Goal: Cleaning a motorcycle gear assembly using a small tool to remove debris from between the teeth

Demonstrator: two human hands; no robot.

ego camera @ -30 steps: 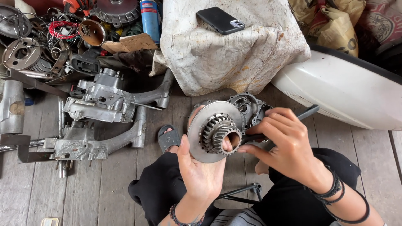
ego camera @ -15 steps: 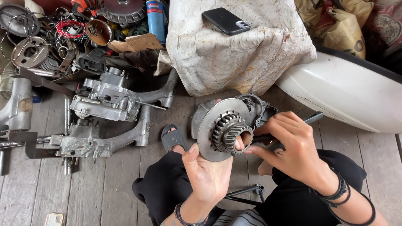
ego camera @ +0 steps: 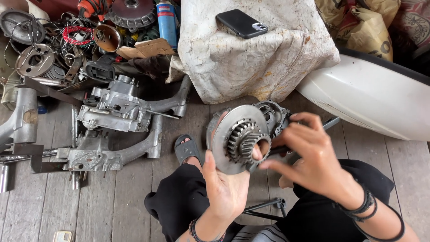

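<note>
Head view. A round metal disc with a toothed gear (ego camera: 240, 140) at its centre is held upright above the lap, over the wooden floor (ego camera: 125, 201). The left hand (ego camera: 226, 183) is cupped beneath it, palm up, thumb pressed against the disc's rim. The right hand (ego camera: 309, 159) is closed around a dark tool handle (ego camera: 329, 123), fingertips meeting the gear. Engine casings (ego camera: 116, 107) are seen lying to the left, and a black phone (ego camera: 242, 23) on a white sack (ego camera: 251, 58).

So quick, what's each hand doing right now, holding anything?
Left hand: closed around the round metal disc with a gear, holding it up from below.
Right hand: fingers curled at the disc's centre, pinching a dark tool.
</note>
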